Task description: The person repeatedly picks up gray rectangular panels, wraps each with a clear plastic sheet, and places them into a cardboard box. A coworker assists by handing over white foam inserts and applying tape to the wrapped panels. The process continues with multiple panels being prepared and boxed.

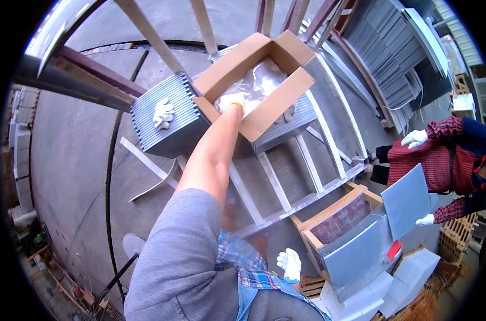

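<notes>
My left hand [233,100], in a white glove with a yellow cuff, reaches into an open cardboard box [277,112]. It is at the clear plastic bag [261,77] lining the box; glare and plastic hide its fingers and anything in them. The box rests on stacks of grey ribbed panels [173,109]. My right hand [289,265], also in a white glove, is near my body with its fingers apart and nothing visible in it. A pair of white gloves [163,113] lies on the left stack, and another grey-white glove [290,113] is partly hidden beside the box.
A pale metal frame [277,184] with crossbars lies on the floor. At right, a person [425,160] in red checks holds a grey sheet [408,202] beside a wooden-framed stand [336,206]. Upright posts [149,35] stand beyond the box; stacked grey panels [385,48] are at far right.
</notes>
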Demonstrator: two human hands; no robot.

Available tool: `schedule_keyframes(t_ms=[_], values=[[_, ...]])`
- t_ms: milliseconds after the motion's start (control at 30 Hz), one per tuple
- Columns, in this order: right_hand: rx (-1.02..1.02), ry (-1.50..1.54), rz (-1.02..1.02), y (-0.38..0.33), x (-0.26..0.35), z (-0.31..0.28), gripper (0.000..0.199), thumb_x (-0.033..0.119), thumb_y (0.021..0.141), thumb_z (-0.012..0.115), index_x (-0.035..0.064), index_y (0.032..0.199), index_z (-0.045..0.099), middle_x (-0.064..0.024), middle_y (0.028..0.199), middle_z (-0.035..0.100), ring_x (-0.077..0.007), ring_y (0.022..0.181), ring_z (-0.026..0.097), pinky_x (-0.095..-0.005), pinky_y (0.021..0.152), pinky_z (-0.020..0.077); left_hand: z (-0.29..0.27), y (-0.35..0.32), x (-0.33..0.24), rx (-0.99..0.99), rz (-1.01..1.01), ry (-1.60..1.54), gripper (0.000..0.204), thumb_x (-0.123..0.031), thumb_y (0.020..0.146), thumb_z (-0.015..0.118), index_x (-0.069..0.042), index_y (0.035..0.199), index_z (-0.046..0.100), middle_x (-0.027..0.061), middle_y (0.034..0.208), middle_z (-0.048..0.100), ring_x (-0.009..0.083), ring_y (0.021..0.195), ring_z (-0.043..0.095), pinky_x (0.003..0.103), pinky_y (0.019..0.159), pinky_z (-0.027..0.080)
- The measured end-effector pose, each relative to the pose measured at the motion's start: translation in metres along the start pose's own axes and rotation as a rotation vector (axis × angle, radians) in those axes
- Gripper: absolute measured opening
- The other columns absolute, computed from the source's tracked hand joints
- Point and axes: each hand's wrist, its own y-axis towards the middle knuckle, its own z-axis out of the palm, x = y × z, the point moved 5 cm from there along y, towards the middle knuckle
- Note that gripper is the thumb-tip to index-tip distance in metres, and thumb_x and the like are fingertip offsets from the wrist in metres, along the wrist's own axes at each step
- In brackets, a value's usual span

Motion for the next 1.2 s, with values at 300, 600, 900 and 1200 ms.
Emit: schedule_keyframes(t_ms=[300,600,900,1200], values=[[-0.139,0.0,0.039,-0.016,-0.025,-0.003,0.03,0.028,0.102,0.058,0.0054,0.121,0.061,-0.0076,0.09,0.07,-0.0158,0.069,0.066,-0.03,0.058,0.0544,-0.004,-0.025,-0.017,-0.429,-0.119,-0.677,0.021,-0.024,0.092,0.062,-0.009,0.097,0.075,0.0122,0.098,0.073,0.0291,0.095,0.068,0.042,0.079,0.053],[0.058,0.123,-0.28,-0.013,0.119,0.074,0.022,0.027,0.101,0.06,0.0108,0.115,0.063,-0.0027,0.089,0.069,-0.0122,0.071,0.065,-0.026,0.06,0.0526,-0.147,-0.258,-0.078,-0.859,0.741,-0.712,0.013,-0.014,0.081,0.073,-0.008,0.075,0.063,0.0145,0.071,0.061,0.0368,0.067,0.057,0.047,0.064,0.045],[-0.039,-0.148,-0.6,-0.038,0.254,0.107,0.104,0.041,0.089,0.075,0.001,0.16,0.01,-0.0305,0.157,0.031,-0.0321,0.145,0.037,-0.0376,0.116,0.0326,-0.089,-0.42,-0.155,-0.611,1.263,-0.478,0.009,-0.014,0.072,0.07,-0.012,0.076,0.062,0.0054,0.063,0.055,0.0266,0.066,0.057,0.042,0.059,0.041],[-0.355,-0.385,-0.847,-0.026,0.249,0.014,0.035,0.039,0.085,0.071,0.0089,0.103,0.072,-0.0174,0.103,0.072,-0.0341,0.095,0.069,-0.0421,0.083,0.0515,-0.024,-0.498,-0.215,-0.414,1.436,-0.274,0.009,-0.018,0.07,0.069,-0.013,0.075,0.062,0.0084,0.071,0.065,0.0275,0.075,0.065,0.046,0.062,0.045]])
